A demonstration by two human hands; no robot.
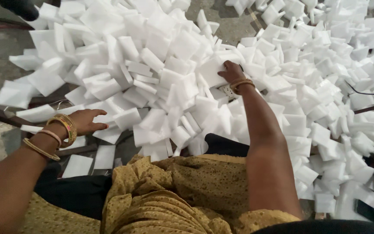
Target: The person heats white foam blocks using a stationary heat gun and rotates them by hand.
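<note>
Left hand [88, 121] rests fingers spread, holding nothing, on near white foam blocks [122, 119]; right hand [231, 71] reaches far, fingers curled over a foam block [211, 71], steadying the heap

White foam pieces [182, 82], mustard dotted cloth [187, 190], gold bangles [66, 128].

Left hand [87, 121] at 9 o'clock, palm down, fingers spread and loosely curved, forearm angled in from 7 o'clock. Right hand [231, 73] at 12 o'clock, arm fully extended, fingers curled downward, wrist straight.
</note>
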